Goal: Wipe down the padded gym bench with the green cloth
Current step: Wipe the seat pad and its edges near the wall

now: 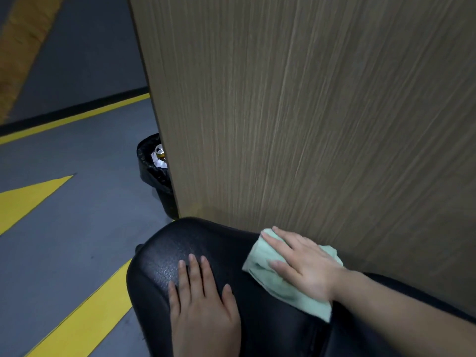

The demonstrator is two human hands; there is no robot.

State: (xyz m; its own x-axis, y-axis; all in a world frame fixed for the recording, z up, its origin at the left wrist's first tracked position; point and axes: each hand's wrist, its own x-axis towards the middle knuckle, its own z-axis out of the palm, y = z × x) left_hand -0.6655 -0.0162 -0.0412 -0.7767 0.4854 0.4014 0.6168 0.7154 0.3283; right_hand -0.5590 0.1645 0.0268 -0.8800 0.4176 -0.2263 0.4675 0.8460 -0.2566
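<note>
Padded bench (226,256): black, glossy, grained upholstery; its rounded end sits low in the view, pushed up against a wood-grain panel (309,112).
Green cloth (270,276): pale green, crumpled flat on the bench's right side, just beside the panel's lower edge; one corner sticks out past the fingertips, another trails toward the wrist.
Right hand (301,264): palm down on top of the cloth, fingers straight and spread a little, pressing it to the padding; the forearm comes in from the lower right.
Left hand (203,302): lying flat on bare upholstery, fingers straight and close together, holding nothing; it is near the cloth but apart from it, with a strip of black padding between.
Hands relative to cloth: the right covers its middle, the left lies to its left and does not touch it.
Floor (77,215): grey with yellow stripes.
Bin (154,176): lined with a black bag, half hidden behind the panel's edge; inside is what looks like a can and something white.
</note>
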